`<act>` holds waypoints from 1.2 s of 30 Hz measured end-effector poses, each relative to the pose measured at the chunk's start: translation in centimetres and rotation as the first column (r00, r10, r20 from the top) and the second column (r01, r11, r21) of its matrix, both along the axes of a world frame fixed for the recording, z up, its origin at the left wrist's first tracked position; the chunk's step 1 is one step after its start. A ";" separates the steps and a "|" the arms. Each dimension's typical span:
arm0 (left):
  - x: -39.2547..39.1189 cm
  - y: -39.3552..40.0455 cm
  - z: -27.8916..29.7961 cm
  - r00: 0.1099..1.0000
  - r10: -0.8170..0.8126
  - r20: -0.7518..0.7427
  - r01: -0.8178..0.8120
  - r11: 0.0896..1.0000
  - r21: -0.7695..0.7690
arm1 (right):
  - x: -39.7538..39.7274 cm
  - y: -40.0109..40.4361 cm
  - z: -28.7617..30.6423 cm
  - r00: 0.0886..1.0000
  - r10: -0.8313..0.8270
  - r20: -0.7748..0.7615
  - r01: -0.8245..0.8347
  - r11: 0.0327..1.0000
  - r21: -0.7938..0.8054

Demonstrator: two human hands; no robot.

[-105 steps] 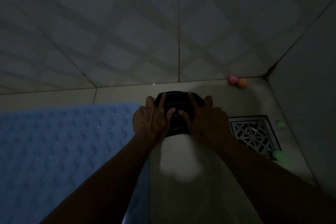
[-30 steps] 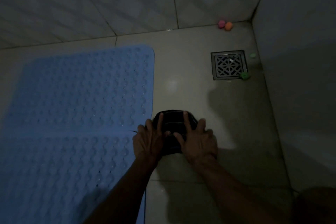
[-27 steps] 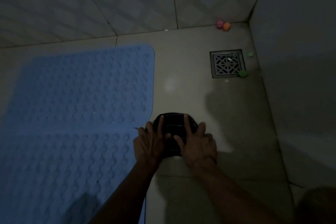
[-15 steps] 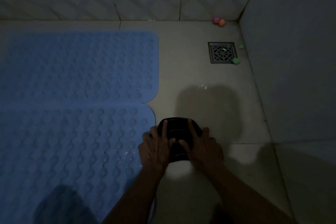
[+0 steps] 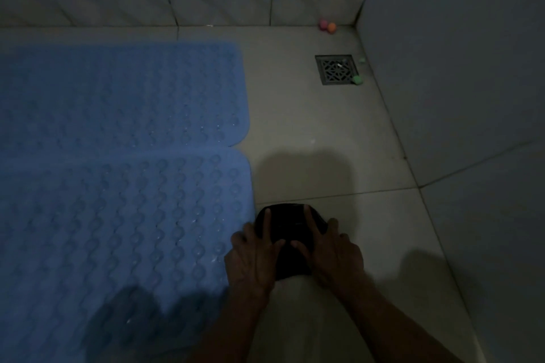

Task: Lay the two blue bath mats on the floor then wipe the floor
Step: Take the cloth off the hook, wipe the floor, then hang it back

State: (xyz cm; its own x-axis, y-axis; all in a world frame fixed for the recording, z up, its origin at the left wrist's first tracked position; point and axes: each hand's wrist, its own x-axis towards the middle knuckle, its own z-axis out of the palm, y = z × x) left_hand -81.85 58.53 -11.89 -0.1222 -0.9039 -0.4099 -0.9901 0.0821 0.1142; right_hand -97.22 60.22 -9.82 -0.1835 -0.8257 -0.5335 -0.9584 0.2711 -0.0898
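A: What have you got under your hands?

B: A dark cloth [image 5: 290, 237], bunched into a rounded pad with faint ribbed lines across it. Your left hand [image 5: 253, 256] and right hand [image 5: 333, 253] both lie flat on top of it, fingers spread wide and pressing down, not curled round anything. The thumbs nearly meet in the middle of the cloth.

A: Where does that sit in the room?

B: On the bare floor [image 5: 298, 115], near you, just to the right of the near blue mat [image 5: 118, 230]. Your left hand is touching or almost touching that mat's right edge; I cannot tell which in this dim light.

A: And the mats themselves?

B: Two of them. The far blue mat [image 5: 124, 94] lies behind the near one, their long edges meeting in a seam that runs left to right. Both are flat, with rounded corners and rows of raised round bumps that look rubbery; a few bumps glint as if wet.

A: What else is around?

B: The floor is large, smooth, pale tiles with thin grout lines. At the far right is one square metal drain [image 5: 337, 69] with a lattice grille. Four small balls: a pink ball [image 5: 323, 23] and an orange ball [image 5: 331, 27] touching in the far corner, a larger green ball [image 5: 358, 79] at the drain's near right corner, and a smaller green ball [image 5: 362, 60] beside the right wall.
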 end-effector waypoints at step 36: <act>0.2 10.0 -0.6 0.980 0.021 0.200 0.026 0.973 -0.227 | -0.2 10.5 -2.6 0.991 0.038 0.130 -0.019 0.989 -0.148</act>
State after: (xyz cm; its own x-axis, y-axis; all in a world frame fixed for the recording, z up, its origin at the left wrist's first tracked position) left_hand -81.62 68.58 -12.47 -0.0614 -0.9759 -0.2096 -0.9905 0.0855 -0.1077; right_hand -97.45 70.76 -12.38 -0.0950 -0.9002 -0.4250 -0.9427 0.2185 -0.2522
